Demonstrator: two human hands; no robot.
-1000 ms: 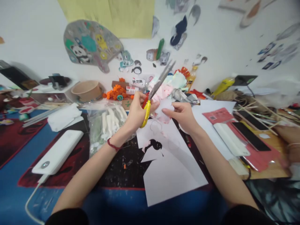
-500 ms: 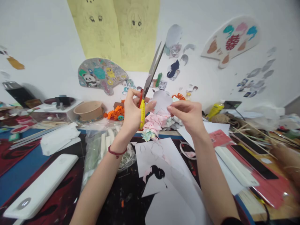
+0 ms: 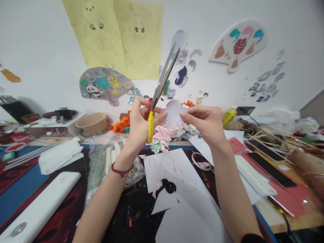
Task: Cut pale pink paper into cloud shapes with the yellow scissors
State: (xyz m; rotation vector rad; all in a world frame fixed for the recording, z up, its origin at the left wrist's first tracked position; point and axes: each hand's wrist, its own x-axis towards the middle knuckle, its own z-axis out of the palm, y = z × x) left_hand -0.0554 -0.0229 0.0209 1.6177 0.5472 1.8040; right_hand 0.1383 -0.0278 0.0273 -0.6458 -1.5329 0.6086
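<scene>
My left hand (image 3: 139, 123) is closed around scissors (image 3: 151, 123) with yellow and red handles, their blades pointing up and slightly parted. Its thumb and fingertips also pinch the left edge of a small white paper cutout (image 3: 173, 110) with rounded edges. From the other side, my right hand (image 3: 206, 123) grips the cutout's right edge between thumb and fingers. Below it, crumpled pink patterned fabric (image 3: 164, 134) lies on the table. Nearer to me are white paper sheets (image 3: 184, 199), one with pencil outlines, and a black hair-shaped cutout (image 3: 168, 186) with pink pieces.
A clear bag (image 3: 97, 168) of white material lies left of the sheets, and a white elongated device (image 3: 45, 206) further left. Orange flowers (image 3: 123, 125) and a round tan container (image 3: 92, 123) stand behind. Dark phones (image 3: 272, 168) lie at right. Decorated fans (image 3: 239, 44) hang on the wall.
The camera view has turned slightly right, so the surroundings sit further left. Both hands still hold the paper cutout, and the scissors stay in the left hand. The cutout looks turned slightly.
</scene>
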